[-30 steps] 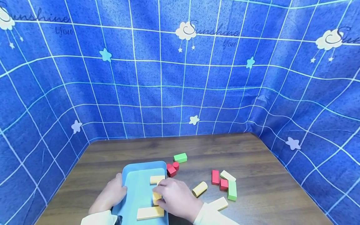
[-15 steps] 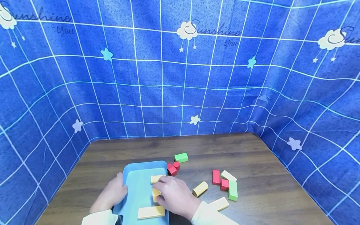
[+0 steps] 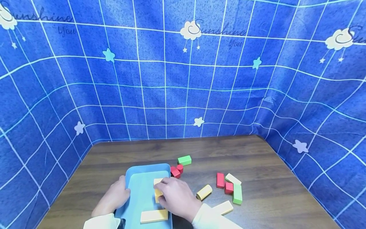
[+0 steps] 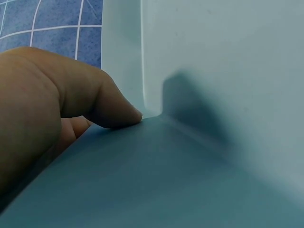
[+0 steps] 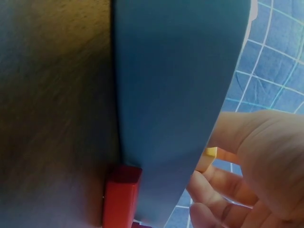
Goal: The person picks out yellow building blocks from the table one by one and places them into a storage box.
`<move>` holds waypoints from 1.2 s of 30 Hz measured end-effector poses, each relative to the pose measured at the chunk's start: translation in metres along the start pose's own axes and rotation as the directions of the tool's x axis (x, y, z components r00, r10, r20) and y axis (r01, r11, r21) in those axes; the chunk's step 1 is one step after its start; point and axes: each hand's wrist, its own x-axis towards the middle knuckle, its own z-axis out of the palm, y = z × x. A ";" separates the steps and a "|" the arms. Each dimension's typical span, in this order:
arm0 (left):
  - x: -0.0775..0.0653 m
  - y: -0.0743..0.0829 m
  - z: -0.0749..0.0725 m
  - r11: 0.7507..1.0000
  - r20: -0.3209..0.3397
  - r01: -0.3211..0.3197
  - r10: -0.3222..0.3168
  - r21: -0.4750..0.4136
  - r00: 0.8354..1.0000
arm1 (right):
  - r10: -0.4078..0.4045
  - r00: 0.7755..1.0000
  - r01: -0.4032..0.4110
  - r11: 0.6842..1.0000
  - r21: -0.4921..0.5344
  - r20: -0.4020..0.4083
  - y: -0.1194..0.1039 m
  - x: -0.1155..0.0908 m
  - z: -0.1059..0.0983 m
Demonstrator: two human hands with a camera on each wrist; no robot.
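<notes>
My left hand (image 3: 112,194) grips the left wall of a light blue tray (image 3: 147,167); in the left wrist view its thumb (image 4: 114,107) lies over the wall, on the inner side. My right hand (image 3: 179,197) reaches over the tray's right wall and pinches a yellow wooden block (image 3: 157,195) between thumb and fingers. Part of that block is hidden by the fingers; the right wrist view shows just a small yellow corner (image 5: 209,157) of it. Right behind it sits another pale yellow block (image 3: 157,181), partly covered by the hand. A flat yellow plank (image 3: 154,216) lies nearer in the tray.
Red blocks (image 3: 175,172) stand against the tray's back right corner, with a green block (image 3: 184,160) behind. To the right lie a yellow cylinder (image 3: 204,192), a pale plank (image 3: 224,208), and a cluster of red, green (image 3: 237,194) and pale blocks. Blue patterned cloth (image 3: 183,79) surrounds the table.
My right hand has shifted slightly toward the tray's far end with the yellow block, narrowing the gap to the block behind. The left hand keeps its place on the wall.
</notes>
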 end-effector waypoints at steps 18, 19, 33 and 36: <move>-0.003 0.002 -0.002 1.000 0.014 -0.005 0.005 -0.012 1.000 | -0.043 0.992 0.043 0.999 0.003 0.115 -0.009 -0.001 0.007; -0.003 0.002 -0.002 1.000 0.015 -0.004 0.004 -0.013 1.000 | -0.043 0.992 0.043 0.999 0.001 0.118 -0.009 -0.001 0.008; 0.000 -0.002 0.000 1.000 0.022 -0.001 0.002 -0.019 1.000 | -0.063 0.987 0.068 0.997 -0.028 0.150 -0.009 -0.003 0.011; 0.000 0.000 -0.001 1.000 0.019 0.003 -0.003 -0.021 1.000 | -0.069 0.987 0.075 0.997 -0.037 0.147 -0.010 -0.003 0.010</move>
